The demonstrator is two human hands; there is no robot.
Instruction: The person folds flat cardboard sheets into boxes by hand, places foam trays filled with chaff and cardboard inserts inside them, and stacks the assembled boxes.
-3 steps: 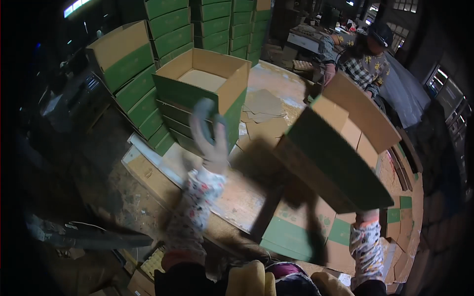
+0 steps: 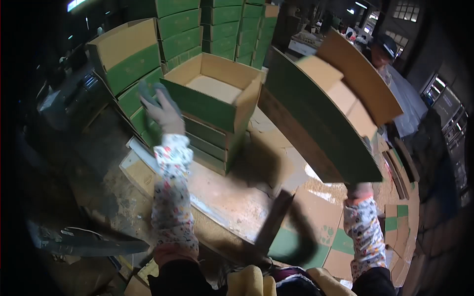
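— Far left? Stacked green-and-tan cartons, well off from both grips, up and left of the raised left hand.

— And that left hand? Gloved, fingers spread and blurred, pinching nothing, hanging free in the air; patterned sleeve below it.

— Just right of it? Open-topped carton, flaps up, resting on a pile of flat green cartons; near the left fingers, not touching.

— Further right? Large folded carton, green outside and tan inside, tilted, held up above the right hand.

— State of that grip? Clamped on the carton's lower corner; fingers mostly hidden behind the green panel, so exact hold hard to tell.

— Under the grips? Flattened cardboard sheets on the floor, dusty.

— Top right? Another person in a cap, partly hidden behind the lifted carton.
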